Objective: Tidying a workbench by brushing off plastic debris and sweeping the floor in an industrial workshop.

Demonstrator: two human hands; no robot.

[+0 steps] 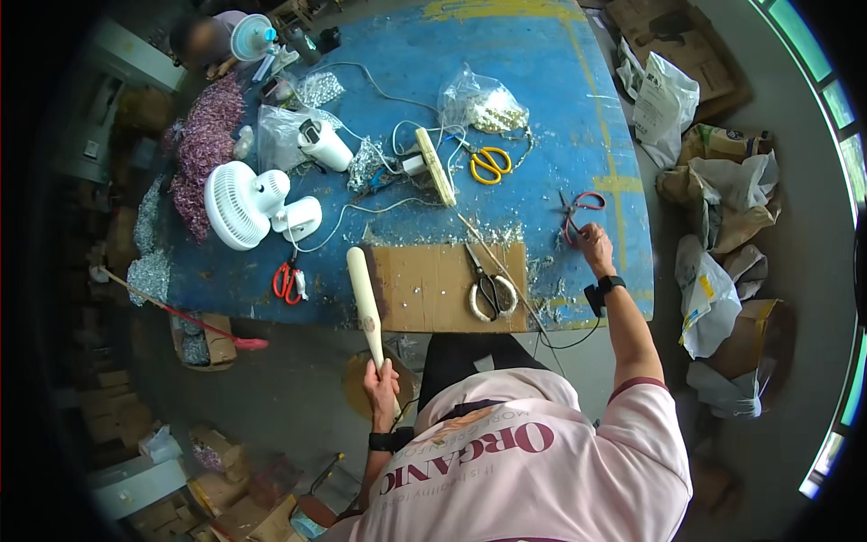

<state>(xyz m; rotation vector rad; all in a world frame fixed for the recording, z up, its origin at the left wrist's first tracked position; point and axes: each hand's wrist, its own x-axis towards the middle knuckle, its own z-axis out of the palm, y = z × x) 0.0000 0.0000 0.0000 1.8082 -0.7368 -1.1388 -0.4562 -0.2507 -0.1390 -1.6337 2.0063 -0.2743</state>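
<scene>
My left hand is closed round the thin end of a pale wooden bat. The thick end of the bat rests over the left edge of a flat cardboard sheet. At the right of the table, my right hand has its fingers closed at the handle of red-handled scissors, whose blades point away from me. Scissors with white-wrapped handles lie on the cardboard, beside a thin stick.
A blue table holds a white fan, yellow-handled scissors, orange-handled scissors, a power strip, cords and pink tinsel. Another person is at the far left. Bags and cartons stand at right.
</scene>
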